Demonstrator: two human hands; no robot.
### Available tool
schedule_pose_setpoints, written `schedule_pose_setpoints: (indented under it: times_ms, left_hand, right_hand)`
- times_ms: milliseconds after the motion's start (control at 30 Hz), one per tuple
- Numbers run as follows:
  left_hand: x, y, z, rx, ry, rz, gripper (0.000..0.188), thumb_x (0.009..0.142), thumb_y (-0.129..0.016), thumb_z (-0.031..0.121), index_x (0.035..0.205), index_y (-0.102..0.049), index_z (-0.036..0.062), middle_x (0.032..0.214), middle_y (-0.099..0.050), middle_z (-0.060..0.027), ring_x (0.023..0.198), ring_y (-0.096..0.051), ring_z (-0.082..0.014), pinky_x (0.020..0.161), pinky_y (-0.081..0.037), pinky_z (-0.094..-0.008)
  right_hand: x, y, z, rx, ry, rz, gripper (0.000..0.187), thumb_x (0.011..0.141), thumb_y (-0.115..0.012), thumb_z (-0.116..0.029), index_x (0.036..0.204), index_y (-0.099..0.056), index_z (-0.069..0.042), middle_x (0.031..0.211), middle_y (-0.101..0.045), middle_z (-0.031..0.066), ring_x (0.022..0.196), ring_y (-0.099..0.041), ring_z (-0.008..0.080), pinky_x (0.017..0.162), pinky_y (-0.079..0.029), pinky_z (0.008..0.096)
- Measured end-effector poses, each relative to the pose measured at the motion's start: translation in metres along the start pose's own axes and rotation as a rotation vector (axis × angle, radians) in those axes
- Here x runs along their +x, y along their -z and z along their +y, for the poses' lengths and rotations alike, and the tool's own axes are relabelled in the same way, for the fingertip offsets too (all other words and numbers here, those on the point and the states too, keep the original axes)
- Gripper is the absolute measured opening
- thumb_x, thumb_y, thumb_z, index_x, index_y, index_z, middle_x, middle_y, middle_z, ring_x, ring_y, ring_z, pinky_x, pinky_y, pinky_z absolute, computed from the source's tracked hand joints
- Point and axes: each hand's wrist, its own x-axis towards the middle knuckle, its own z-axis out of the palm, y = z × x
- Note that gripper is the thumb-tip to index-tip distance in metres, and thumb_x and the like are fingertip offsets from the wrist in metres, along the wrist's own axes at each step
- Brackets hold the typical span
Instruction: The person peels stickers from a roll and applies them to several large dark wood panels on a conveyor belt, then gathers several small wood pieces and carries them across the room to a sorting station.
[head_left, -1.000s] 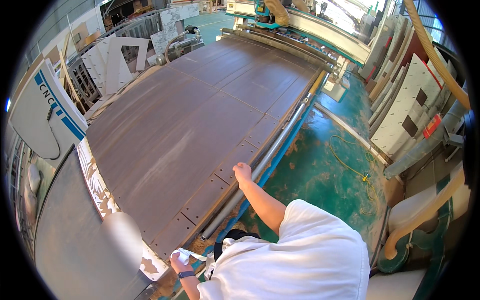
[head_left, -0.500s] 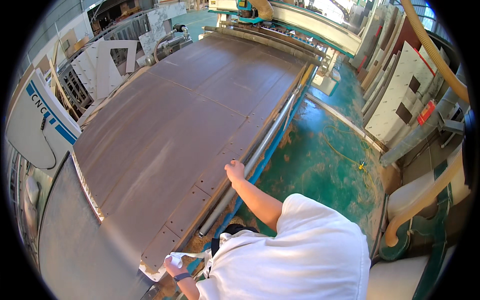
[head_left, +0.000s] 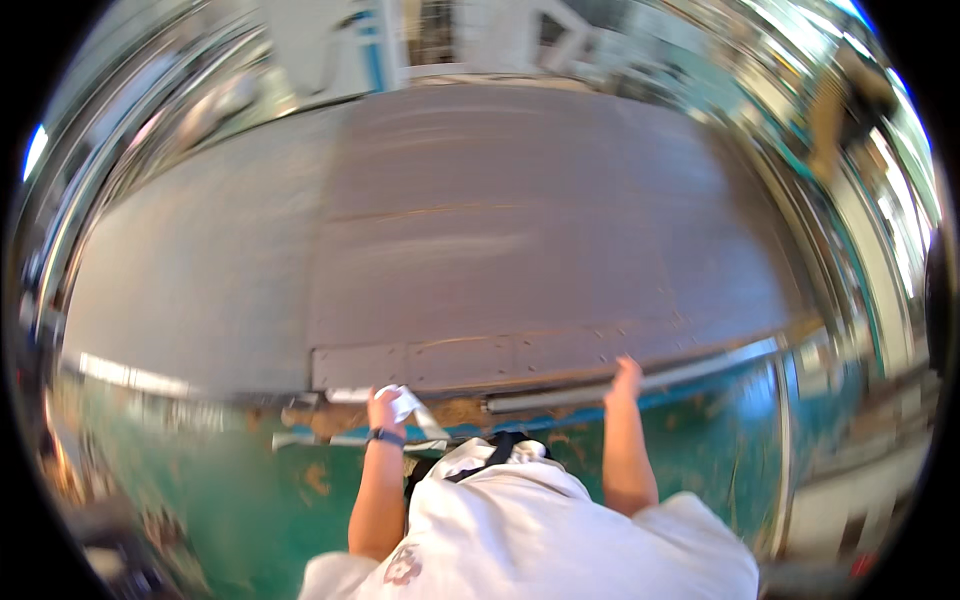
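Observation:
My left hand (head_left: 382, 410), with a dark band at its wrist, is closed around a small white roll (head_left: 404, 402). A pale strip trails from the roll toward my waist. It is at the near edge of a wide brown machine bed (head_left: 560, 250). Farther right, my right hand (head_left: 626, 378) is raised by the same edge, just above a long metal bar (head_left: 560, 400). Motion smears its fingers, and no object shows in it.
A smooth grey tabletop (head_left: 200, 260) adjoins the brown bed on the left. Green floor (head_left: 290, 490) with scattered dust lies below the edge. A white cabinet (head_left: 310, 40) stands behind the bed, and blurred machine parts (head_left: 840, 110) rise at the far right.
My view has swung left, so the bed now lies straight across in front of me. My right hand has come off the bed's surface; the left still holds the white roll.

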Motion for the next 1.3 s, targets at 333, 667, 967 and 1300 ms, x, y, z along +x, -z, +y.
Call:
schedule_pose_setpoints:
  times_ms: [333,667,967,1300]
  left_hand:
    - [-0.049,-0.008,0.008,0.006,-0.012,0.052,0.097,0.068,-0.061,-0.003,0.150,-0.011,0.0125,0.115,-0.055,-0.0175,0.091,-0.061,-0.0280,0.072,-0.052,-0.0418]
    - [-0.071,-0.004,0.027,0.020,-0.060,0.121,0.090,0.068,-0.062,0.003,0.148,-0.020,0.0059,0.117,-0.055,-0.0158,0.095,-0.059,-0.0272,0.080,-0.049,-0.0400]
    - [-0.073,-0.019,0.031,-0.032,-0.072,0.117,0.081,0.067,-0.063,0.002,0.142,-0.033,0.0057,0.109,-0.058,-0.0141,0.093,-0.060,-0.0244,0.079,-0.049,-0.0358]
    - [-0.076,-0.023,0.013,0.075,-0.016,0.027,0.085,0.070,-0.060,-0.002,0.147,-0.023,0.0071,0.120,-0.056,-0.0134,0.100,-0.058,-0.0258,0.085,-0.048,-0.0391]
  right_hand:
    - [-0.012,-0.022,0.010,-0.164,-0.201,-0.239,0.051,0.073,-0.068,-0.030,0.116,-0.050,-0.008,0.115,-0.049,0.0093,0.097,-0.046,0.0194,0.082,-0.038,0.0330]
    - [-0.017,-0.021,-0.015,-0.111,-0.247,-0.328,0.058,0.075,-0.065,-0.029,0.126,-0.046,-0.008,0.129,-0.040,0.0120,0.114,-0.041,0.0219,0.091,-0.035,0.0333]
    - [-0.026,-0.010,-0.011,-0.142,-0.188,-0.150,0.057,0.079,-0.064,-0.027,0.126,-0.045,-0.001,0.134,-0.039,0.0138,0.123,-0.040,0.0258,0.105,-0.029,0.0375]
    - [-0.050,-0.004,-0.016,-0.206,-0.213,-0.302,0.053,0.083,-0.060,-0.028,0.129,-0.048,-0.003,0.145,-0.030,0.0191,0.126,-0.041,0.0293,0.099,-0.038,0.0362]
